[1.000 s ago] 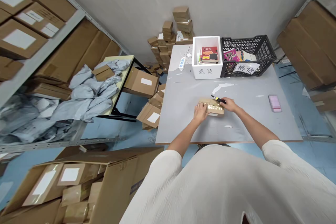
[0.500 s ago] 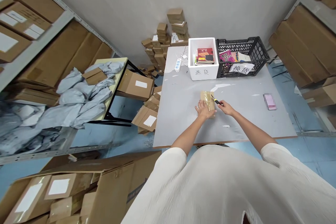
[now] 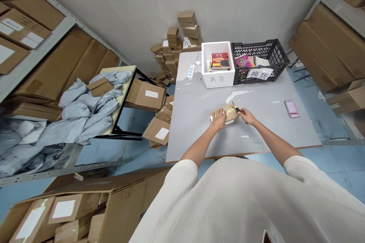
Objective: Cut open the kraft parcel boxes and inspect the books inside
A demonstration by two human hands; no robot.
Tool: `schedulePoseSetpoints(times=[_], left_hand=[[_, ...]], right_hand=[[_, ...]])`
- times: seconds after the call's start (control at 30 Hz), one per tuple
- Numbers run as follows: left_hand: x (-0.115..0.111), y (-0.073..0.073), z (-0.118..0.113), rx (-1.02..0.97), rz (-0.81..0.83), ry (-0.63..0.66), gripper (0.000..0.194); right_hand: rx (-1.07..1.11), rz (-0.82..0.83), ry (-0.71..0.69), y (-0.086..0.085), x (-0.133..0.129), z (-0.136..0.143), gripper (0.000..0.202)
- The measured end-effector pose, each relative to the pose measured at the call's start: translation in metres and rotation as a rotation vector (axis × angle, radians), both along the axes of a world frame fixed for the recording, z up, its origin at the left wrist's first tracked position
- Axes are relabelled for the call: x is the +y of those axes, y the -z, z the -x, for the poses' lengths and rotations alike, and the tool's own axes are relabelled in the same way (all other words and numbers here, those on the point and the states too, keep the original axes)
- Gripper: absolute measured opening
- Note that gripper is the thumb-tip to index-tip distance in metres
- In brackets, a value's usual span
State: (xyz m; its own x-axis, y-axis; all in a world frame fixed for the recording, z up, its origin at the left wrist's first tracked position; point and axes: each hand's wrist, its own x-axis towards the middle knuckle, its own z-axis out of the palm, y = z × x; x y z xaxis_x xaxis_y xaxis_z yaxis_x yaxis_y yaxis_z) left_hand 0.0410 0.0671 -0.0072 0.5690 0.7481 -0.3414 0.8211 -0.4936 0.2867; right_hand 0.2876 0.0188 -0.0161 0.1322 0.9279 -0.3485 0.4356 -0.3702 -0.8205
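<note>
A small cardboard box with shiny tape across its top lies on the grey table, its long side running left to right. My left hand holds it down, fingers over the top near its left end. In my right hand is a utility knife with a black and yellow handle. The knife's tip points up and away from me, close to the box's right end. Whether the blade touches the tape is too small to tell.
Behind the box stand a white foam bin and a black plastic crate, both holding books. A power strip lies left of the bin, a pink blurred phone-shaped item at the right. Stacked cartons and grey parcels crowd the left.
The box has been turned from lengthwise to crosswise on the table, with my left hand still on it. The knife has shifted slightly and now sits by the box's right end.
</note>
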Motion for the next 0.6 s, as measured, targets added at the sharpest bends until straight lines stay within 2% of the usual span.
schedulePoseSetpoints(times=[0.1,0.17,0.43,0.6], left_hand=[[-0.009,-0.005,-0.009,-0.071,-0.066,0.070,0.072],[-0.015,-0.005,-0.016,-0.080,-0.070,0.112,0.063],[-0.014,0.001,-0.023,-0.084,-0.088,0.100,0.058],[-0.011,0.005,-0.023,-0.089,-0.085,0.083,0.051]], right_hand=[[0.145,0.080,-0.031,0.000,-0.007,0.001,0.031],[0.213,0.122,-0.053,0.000,-0.011,0.000,0.029],[0.138,0.128,0.005,0.000,-0.016,-0.034,0.026],[0.109,0.093,-0.045,-0.011,-0.019,-0.056,0.030]])
